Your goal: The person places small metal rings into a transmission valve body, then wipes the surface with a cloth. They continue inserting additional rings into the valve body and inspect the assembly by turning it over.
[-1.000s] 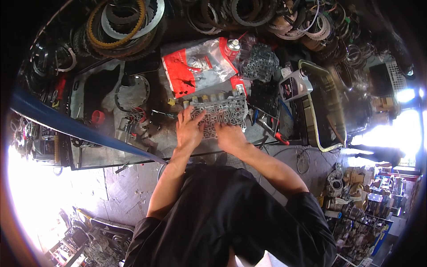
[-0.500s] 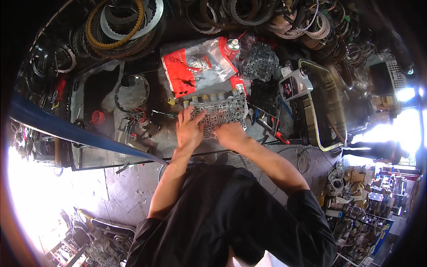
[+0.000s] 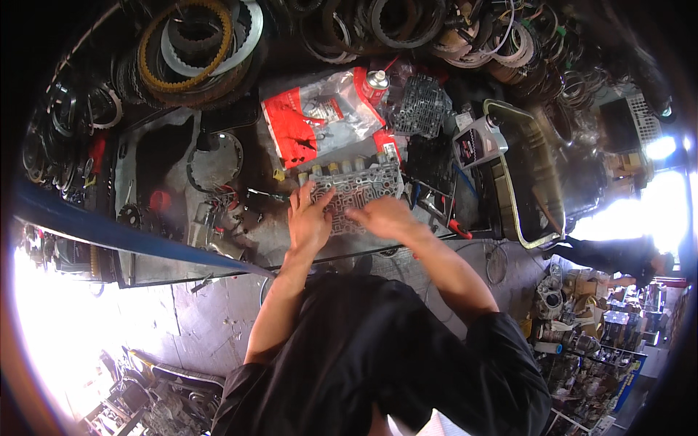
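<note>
A grey metal valve body [image 3: 363, 190], full of winding channels, lies on the workbench in front of me, with a row of cylindrical solenoids [image 3: 334, 168] along its far edge. My left hand [image 3: 310, 224] rests over its left side, fingers stretched out and apart across the channels. From the right, my right hand [image 3: 385, 218] reaches over the near part of the valve body. Its fingers are mostly curled together, one tip pointing left at the channels. Whatever small thing may be between them is hidden.
Beyond the valve body lie a red and clear plastic bag [image 3: 320, 120], a spray can [image 3: 375, 87] and a second channelled plate [image 3: 422, 105]. To the right are red-handled pliers [image 3: 459, 229], an oil bottle [image 3: 480, 140] and a pan [image 3: 503, 190]. A blue bar [image 3: 138, 236] crosses the left side.
My right hand has shifted slightly right, and its fingers sit differently over the channels. My left hand stays on the valve body. At the far right, a dark-clothed person shows more clearly.
</note>
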`<action>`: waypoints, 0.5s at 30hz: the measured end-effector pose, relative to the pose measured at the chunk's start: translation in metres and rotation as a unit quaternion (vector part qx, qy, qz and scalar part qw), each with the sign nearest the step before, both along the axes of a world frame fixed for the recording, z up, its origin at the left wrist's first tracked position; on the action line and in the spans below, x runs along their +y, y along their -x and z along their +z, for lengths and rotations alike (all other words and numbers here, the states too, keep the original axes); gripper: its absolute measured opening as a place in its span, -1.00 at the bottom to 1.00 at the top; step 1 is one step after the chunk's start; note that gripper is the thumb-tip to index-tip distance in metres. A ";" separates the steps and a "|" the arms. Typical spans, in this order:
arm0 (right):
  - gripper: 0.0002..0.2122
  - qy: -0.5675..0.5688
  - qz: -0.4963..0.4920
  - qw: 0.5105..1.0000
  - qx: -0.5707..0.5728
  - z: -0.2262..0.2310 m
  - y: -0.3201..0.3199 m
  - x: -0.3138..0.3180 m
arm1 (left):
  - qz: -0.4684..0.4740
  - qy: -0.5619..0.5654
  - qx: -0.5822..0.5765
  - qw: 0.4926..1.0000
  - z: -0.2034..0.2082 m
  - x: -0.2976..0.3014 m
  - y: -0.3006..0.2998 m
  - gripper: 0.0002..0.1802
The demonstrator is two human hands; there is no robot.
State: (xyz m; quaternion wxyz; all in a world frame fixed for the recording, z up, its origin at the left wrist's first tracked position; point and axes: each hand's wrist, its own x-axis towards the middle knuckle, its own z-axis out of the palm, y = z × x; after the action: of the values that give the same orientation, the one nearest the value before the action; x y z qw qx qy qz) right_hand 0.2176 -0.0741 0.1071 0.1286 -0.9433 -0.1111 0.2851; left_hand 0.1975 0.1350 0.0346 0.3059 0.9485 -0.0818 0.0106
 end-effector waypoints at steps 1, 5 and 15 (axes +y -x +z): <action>-0.33 -0.026 -0.033 0.998 -0.049 0.002 -0.013 -0.015 | 0.000 0.000 0.005 1.000 0.001 0.000 0.001 -0.43; -0.53 -0.242 -0.311 0.909 -0.135 -0.020 -0.080 -0.108 | 0.008 -0.007 -0.001 1.000 0.006 -0.005 0.002 -0.44; -0.24 -0.154 -0.537 0.796 -0.234 -0.149 -0.251 -0.250 | -0.005 -0.073 -0.031 0.997 0.019 -0.011 0.001 -0.40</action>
State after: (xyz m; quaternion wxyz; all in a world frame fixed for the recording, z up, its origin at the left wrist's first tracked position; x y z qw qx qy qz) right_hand 0.4685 -0.3236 -0.0418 0.3744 -0.8571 0.3447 -0.0802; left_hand 0.1963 0.1242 0.0540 0.2337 0.9669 -0.0967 0.0328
